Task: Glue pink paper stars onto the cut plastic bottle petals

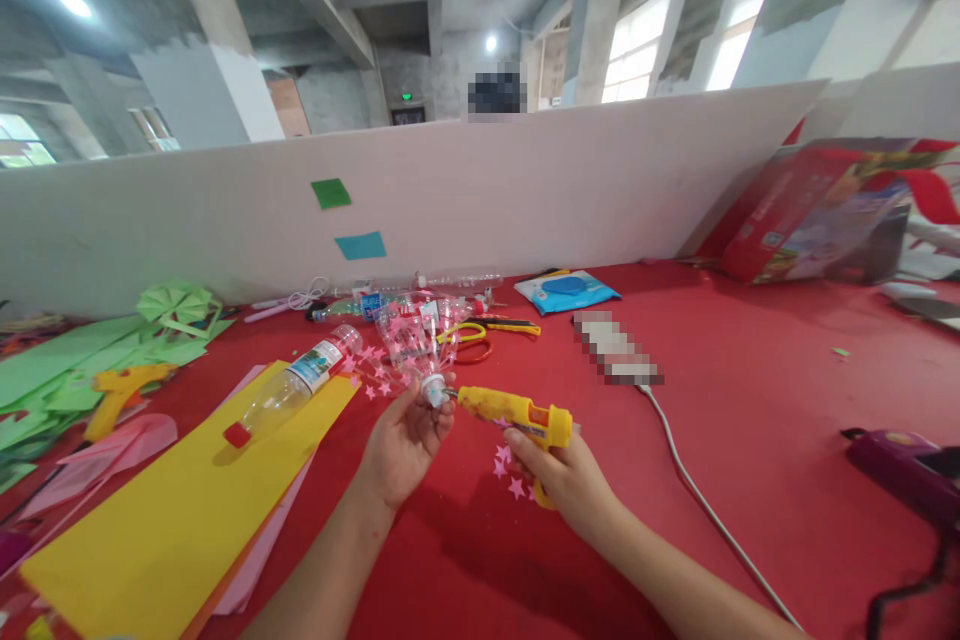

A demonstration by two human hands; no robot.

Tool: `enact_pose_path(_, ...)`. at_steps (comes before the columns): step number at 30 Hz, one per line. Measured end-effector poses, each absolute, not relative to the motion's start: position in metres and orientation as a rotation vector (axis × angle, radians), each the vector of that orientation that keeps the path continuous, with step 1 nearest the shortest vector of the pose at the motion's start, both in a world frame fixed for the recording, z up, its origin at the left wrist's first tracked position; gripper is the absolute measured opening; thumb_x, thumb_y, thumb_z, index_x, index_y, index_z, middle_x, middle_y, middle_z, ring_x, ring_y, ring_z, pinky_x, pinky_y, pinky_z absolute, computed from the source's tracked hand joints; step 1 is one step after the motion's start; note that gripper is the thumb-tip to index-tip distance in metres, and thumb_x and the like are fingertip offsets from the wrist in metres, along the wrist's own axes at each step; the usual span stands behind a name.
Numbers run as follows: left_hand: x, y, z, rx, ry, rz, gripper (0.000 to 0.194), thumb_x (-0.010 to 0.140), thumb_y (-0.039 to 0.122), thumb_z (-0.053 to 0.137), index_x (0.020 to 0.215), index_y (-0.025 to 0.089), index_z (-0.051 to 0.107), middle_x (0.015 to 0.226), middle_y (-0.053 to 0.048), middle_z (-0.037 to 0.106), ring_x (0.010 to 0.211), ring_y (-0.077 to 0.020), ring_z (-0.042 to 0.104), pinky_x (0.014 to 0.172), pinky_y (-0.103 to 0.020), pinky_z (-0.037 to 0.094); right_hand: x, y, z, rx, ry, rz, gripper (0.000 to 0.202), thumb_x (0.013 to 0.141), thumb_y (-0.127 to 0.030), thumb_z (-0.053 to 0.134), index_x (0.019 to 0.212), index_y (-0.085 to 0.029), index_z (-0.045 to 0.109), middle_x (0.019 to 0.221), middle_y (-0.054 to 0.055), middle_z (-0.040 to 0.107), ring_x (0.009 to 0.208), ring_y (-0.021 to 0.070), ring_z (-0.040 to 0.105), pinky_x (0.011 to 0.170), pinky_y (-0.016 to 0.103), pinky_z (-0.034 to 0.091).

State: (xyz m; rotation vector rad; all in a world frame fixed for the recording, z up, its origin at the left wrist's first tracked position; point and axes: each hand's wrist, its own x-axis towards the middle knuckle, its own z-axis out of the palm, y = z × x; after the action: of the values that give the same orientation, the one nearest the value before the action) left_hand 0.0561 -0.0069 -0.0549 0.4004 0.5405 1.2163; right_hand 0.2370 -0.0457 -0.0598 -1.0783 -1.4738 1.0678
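My left hand (pixel 403 445) grips the white-capped neck of a cut plastic bottle (pixel 433 388). Its clear strips fan out away from me, with pink stars around them. In my right hand (pixel 564 475) is a yellow hot glue gun (pixel 499 407), held by its handle. The gun's nozzle points left and is at the white cap; whether it touches cannot be made out. Several pink paper stars (pixel 516 488) lie on the red table beneath the gun, and more stars (pixel 371 392) lie left of the cut bottle.
Left of my hands, a clear bottle with a red cap (pixel 279 410) lies on yellow paper (pixel 172 510). Scissors (pixel 469 345), a wipes pack (pixel 568 292) and more bottles are behind. A cabled, blurred-out device (pixel 615 350) and a purple tool (pixel 904 470) are right. A white partition (pixel 480 190) stands behind.
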Motion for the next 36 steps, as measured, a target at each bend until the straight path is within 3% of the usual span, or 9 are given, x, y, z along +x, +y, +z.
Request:
enact_pose_path(17, 0.056, -0.008, -0.054, 0.435, 0.572, 1.229, 0.021, 0.088, 0.016, 0.05, 0.082, 0.009, 0.068, 0.07, -0.007, 0.069, 0.059, -0.0111, 0.064, 0.057, -0.02, 0.055, 0.237, -0.048, -0.055, -1.082, -1.472, 1.051, 0.032, 0.077, -0.046, 0.053, 0.058, -0.02, 0.047, 0.052, -0.003, 0.042, 0.047, 0.0088, 0.034, 0.043, 0.021, 0.033)
enact_pose_path(23, 0.058, -0.008, -0.054, 0.507, 0.627, 1.305, 0.011, 0.081, 0.016, 0.06, 0.081, 0.009, 0.068, 0.078, -0.008, 0.072, 0.06, -0.0113, 0.064, 0.058, -0.02, 0.055, 0.239, -0.045, -0.066, -1.1, -1.523, 1.002, 0.027, 0.081, -0.043, 0.052, 0.068, -0.019, 0.056, 0.058, -0.002, 0.047, 0.051, 0.0102, 0.039, 0.048, 0.022, 0.036)
enact_pose_path(30, 0.062, -0.008, -0.054, 0.623, 0.68, 1.433, 0.018, 0.066, 0.021, 0.077, 0.077, 0.01, 0.069, 0.078, -0.007, 0.073, 0.062, -0.0142, 0.067, 0.058, -0.021, 0.053, 0.24, -0.042, -0.066, -1.17, -1.416, 0.87, 0.027, 0.08, -0.045, 0.053, 0.075, -0.018, 0.059, 0.056, -0.003, 0.045, 0.048, 0.0102, 0.036, 0.046, 0.023, 0.032)
enact_pose_path(33, 0.063, -0.007, -0.054, 0.611, 0.704, 1.435, 0.017, 0.066, 0.021, 0.076, 0.077, 0.01, 0.068, 0.079, -0.007, 0.074, 0.062, -0.014, 0.067, 0.058, -0.022, 0.053, 0.248, -0.036, -0.059, -1.239, -1.357, 0.779, 0.031, 0.08, -0.049, 0.051, 0.075, -0.018, 0.055, 0.055, -0.003, 0.045, 0.047, 0.0108, 0.037, 0.046, 0.024, 0.032)
enact_pose_path(36, 0.061, -0.004, -0.054, 0.573, 0.728, 1.429, 0.012, 0.069, 0.019, 0.073, 0.076, 0.01, 0.067, 0.076, -0.007, 0.073, 0.061, -0.0139, 0.067, 0.058, -0.021, 0.054, 0.26, -0.025, -0.059, -1.38, -1.568, 0.536, 0.022, 0.08, -0.04, 0.053, 0.071, -0.02, 0.05, 0.064, -0.001, 0.048, 0.054, 0.0129, 0.045, 0.051, 0.024, 0.035)
